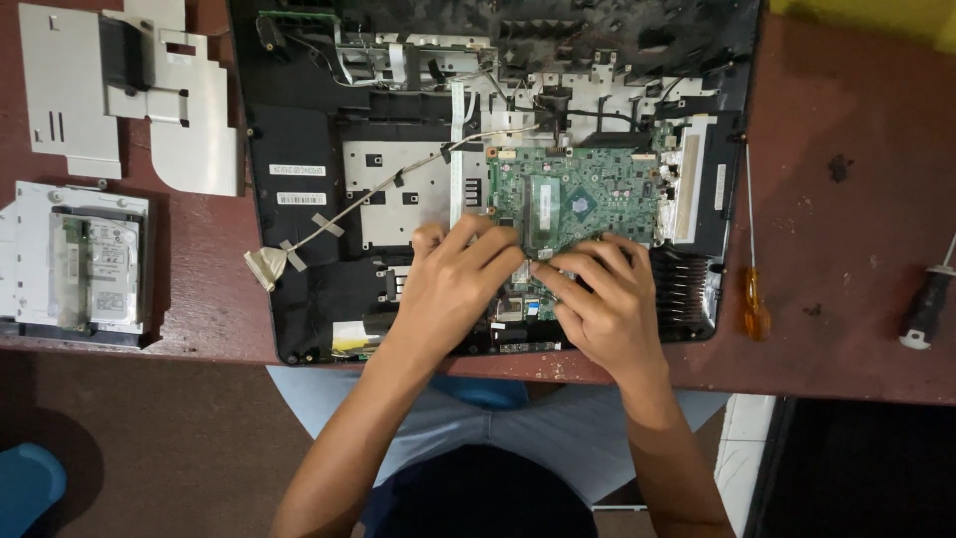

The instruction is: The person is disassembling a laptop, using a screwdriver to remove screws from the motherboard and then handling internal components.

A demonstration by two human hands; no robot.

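**Two hands at work on a bared circuit board**

Two bare hands meet at the near edge of a green board (583, 194) set inside an opened black laptop shell (299, 130) on a reddish-brown table (846, 229). The board lies right of the shell's centre, its chips and connectors facing up. The left hand (453, 284) rests palm down, fingers curled, fingertips pressing at the board's lower left edge; the right hand (607, 299) lies just beside it, fingers bent over the same edge. Fingertips of both hands touch or nearly touch each other. Whether either hand pinches a small part cannot be told, since the fingers hide the spot.

A pale flat cable (378, 194) runs from the board's top left across a grey metal plate (398, 189) to a taped end near the shell's left rim. A dark vent grille (687, 289) shows just right of the right hand.

Right of the shell lies a thin screwdriver with an orange handle (754, 299); well apart, at the table's right edge, lies a black-handled tool (926, 304). Left of the shell sit grey cover panels (119, 90) and, nearer the person, a drive in its silver tray (85, 264).
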